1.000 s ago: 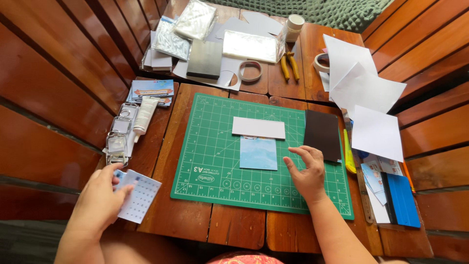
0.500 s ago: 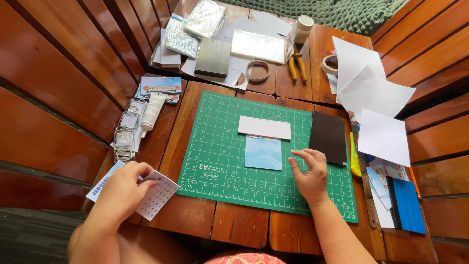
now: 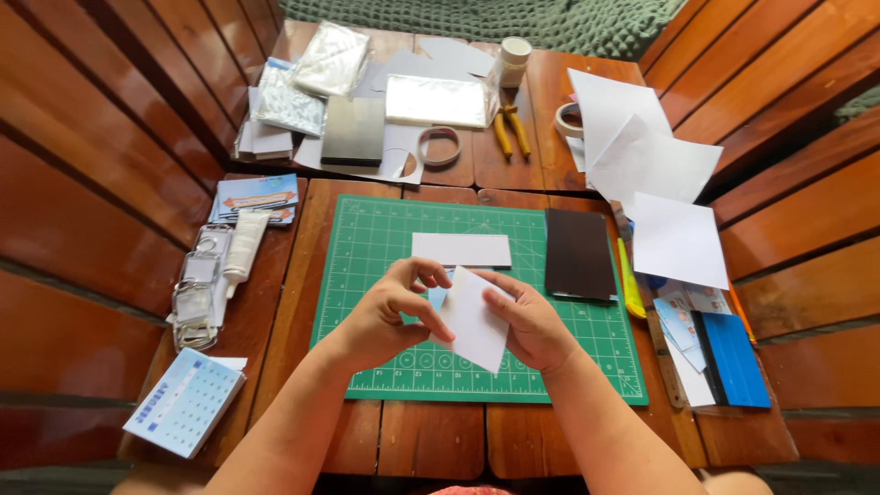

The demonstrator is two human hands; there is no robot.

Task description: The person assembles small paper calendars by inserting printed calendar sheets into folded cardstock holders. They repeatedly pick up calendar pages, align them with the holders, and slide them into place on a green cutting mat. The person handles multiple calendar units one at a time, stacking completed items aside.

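Both hands meet over the green cutting mat (image 3: 367,266) on a wooden table. My left hand (image 3: 390,316) and my right hand (image 3: 532,325) hold one small white card (image 3: 475,321) between them, tilted, just above the mat. A light blue square (image 3: 438,295) peeks out under the fingers. A white rectangular strip (image 3: 461,249) lies on the mat just beyond the hands. A black sheet (image 3: 579,253) lies on the mat's right part.
A blue-and-white printed sheet stack (image 3: 186,401) lies at the table's left front edge. Metal clips and a white tube (image 3: 244,246) sit left of the mat. White papers (image 3: 651,165), a blue squeegee (image 3: 733,357), tape rolls (image 3: 440,145), yellow-handled pliers (image 3: 510,130) and foil packets (image 3: 437,99) lie right and behind.
My left hand left the printed sheets at the table's left edge and came to the mat. Both hands now hold a white card lifted above the blue square.
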